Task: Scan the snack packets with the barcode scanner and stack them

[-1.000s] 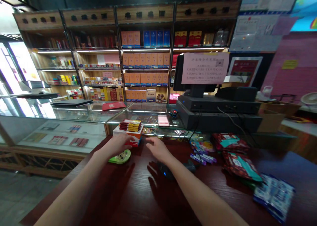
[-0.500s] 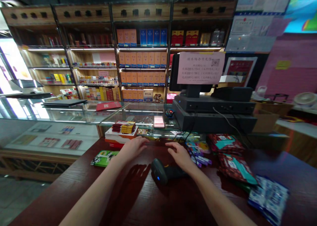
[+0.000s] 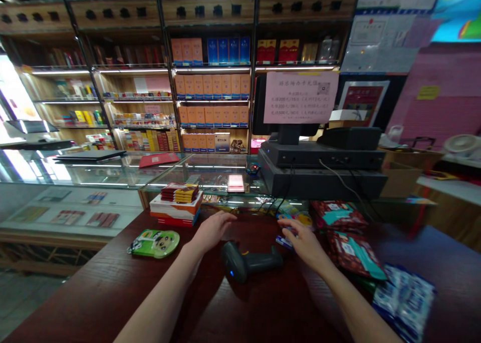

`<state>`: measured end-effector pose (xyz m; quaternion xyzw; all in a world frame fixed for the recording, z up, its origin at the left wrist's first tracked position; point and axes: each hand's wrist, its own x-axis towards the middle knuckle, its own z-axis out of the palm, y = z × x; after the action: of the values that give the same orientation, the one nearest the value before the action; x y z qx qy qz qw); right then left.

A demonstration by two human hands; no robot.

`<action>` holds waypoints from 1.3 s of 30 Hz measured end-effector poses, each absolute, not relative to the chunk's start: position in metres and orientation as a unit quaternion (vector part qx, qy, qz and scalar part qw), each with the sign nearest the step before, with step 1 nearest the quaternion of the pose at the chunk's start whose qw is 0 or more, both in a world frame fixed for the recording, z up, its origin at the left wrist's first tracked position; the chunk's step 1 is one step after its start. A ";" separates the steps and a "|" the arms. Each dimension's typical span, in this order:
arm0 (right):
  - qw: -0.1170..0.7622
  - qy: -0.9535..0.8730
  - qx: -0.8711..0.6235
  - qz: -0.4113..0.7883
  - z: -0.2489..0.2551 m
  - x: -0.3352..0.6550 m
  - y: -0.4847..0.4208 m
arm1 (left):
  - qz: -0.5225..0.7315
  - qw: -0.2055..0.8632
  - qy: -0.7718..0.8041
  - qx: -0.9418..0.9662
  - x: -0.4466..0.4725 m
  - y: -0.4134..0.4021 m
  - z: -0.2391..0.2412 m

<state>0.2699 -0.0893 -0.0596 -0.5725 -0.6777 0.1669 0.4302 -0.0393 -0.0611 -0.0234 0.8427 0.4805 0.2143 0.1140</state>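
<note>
My left hand (image 3: 214, 229) hovers over the dark wooden counter (image 3: 203, 308), fingers stretched forward and holding nothing. It is right of the stacked boxes (image 3: 175, 210) topped with red and yellow packets (image 3: 180, 193). A green panda-printed packet (image 3: 156, 243) lies left of my forearm. My right hand (image 3: 302, 240) is open over small purple packets (image 3: 284, 241), partly hiding them; I see nothing gripped in it. Between my arms a black barcode scanner (image 3: 248, 263) with a blue light lies on its side.
Brown-and-teal bags (image 3: 355, 255) and blue-and-white packets (image 3: 406, 298) lie at the right. Behind stand a glass display case (image 3: 210, 165) and a black cash register (image 3: 319, 155) with trailing cables. Shelves of boxed goods (image 3: 210, 86) line the back wall.
Both hands have moved to the right, the right one now over the purple packets. The scanner's handle and the panda packet are uncovered. The view has shifted slightly.
</note>
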 end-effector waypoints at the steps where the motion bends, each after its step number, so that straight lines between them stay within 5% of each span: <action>1: 0.429 -0.678 -0.573 0.163 -0.060 0.273 -0.090 | 0.215 0.116 0.477 0.844 -0.036 -0.060 -0.023; 25: 0.372 -0.685 -0.625 0.042 -0.021 0.343 -0.129 | 0.081 0.097 0.371 0.920 0.081 -0.049 0.013; 39: 0.328 -0.668 -0.661 0.102 -0.044 0.325 -0.090 | 0.022 0.018 0.381 0.924 0.165 -0.019 -0.022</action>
<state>0.3249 -0.0904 -0.0440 -0.6606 -0.6677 0.1021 0.3276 0.1649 -0.0186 -0.0223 0.9240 0.3813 0.0222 0.0181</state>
